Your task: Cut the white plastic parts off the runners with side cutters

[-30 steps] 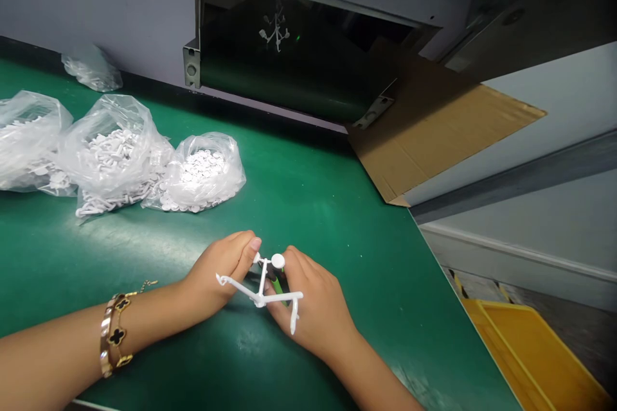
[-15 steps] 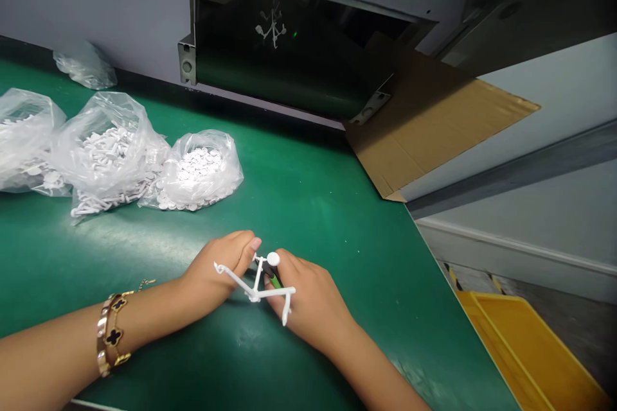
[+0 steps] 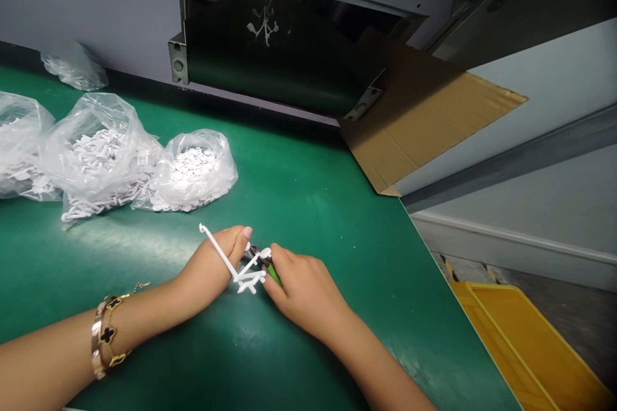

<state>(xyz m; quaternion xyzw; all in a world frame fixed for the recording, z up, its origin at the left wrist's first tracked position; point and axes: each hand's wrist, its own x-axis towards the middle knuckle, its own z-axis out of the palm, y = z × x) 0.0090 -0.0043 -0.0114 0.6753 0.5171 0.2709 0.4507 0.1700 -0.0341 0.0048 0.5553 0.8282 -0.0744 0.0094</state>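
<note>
My left hand point(image 3: 212, 270) is closed on a white branched plastic sprue point(image 3: 225, 257), whose thin arms stick out toward me and carry a round disc at one end. My right hand point(image 3: 308, 289) is wrapped around green-handled nippers point(image 3: 274, 273). Their dark metal jaws reach in among the sprue's arms, close to my left fingertips. Whether the blades touch the plastic I cannot tell. Both hands are just above the green table point(image 3: 289, 205).
Clear bags of small white pieces stand at the left, the nearest holding discs point(image 3: 193, 167). A conveyor opening point(image 3: 270, 70) with another sprue point(image 3: 264, 26) lies ahead. Cardboard point(image 3: 424, 115) leans at its right. A yellow crate point(image 3: 520, 340) sits beyond the table's right edge.
The sprue has turned in my left hand, so its long arm now points up and left. The nippers have shifted slightly with my right hand, and the view has moved a little.
</note>
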